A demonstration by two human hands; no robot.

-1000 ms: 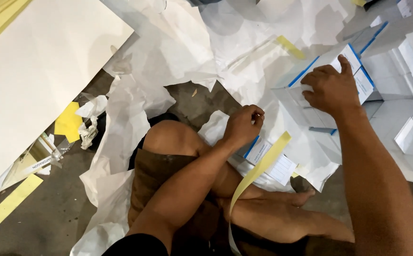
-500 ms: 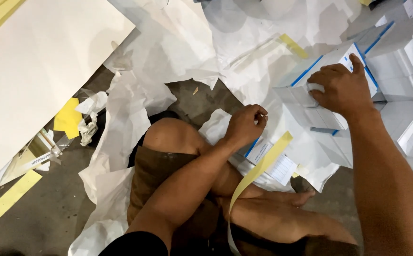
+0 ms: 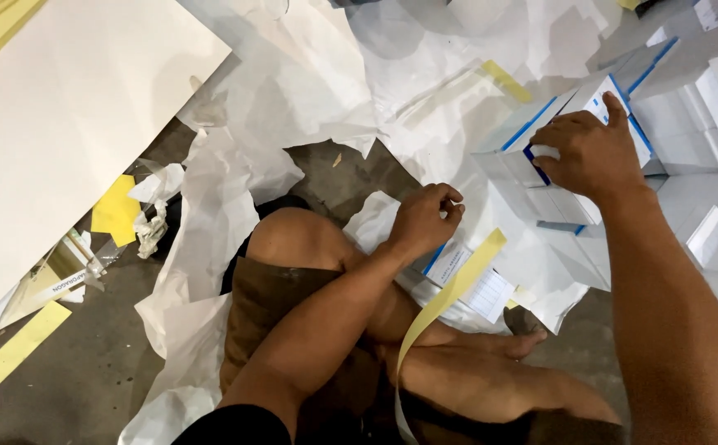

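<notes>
I am seeing my left hand (image 3: pixel 426 221) sitting above my bent knee (image 3: pixel 293 239), pinching the top of a paper strip (image 3: pixel 445 297) that is hanging down across my legs. My right hand (image 3: pixel 591 155) is resting on a small box (image 3: pixel 540 132) to the right, with stacked boxes (image 3: pixel 705 124) behind it. A large board (image 3: pixel 70 124) is lying at the floor's far left corner, crumpled wrapping paper (image 3: pixel 293 91) lying between.

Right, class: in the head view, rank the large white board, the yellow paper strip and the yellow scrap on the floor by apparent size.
1. Large white board
2. Yellow paper strip
3. Yellow scrap
Strip and scrap look close; the strip is nearer the camera, so that order is unsure.
</notes>
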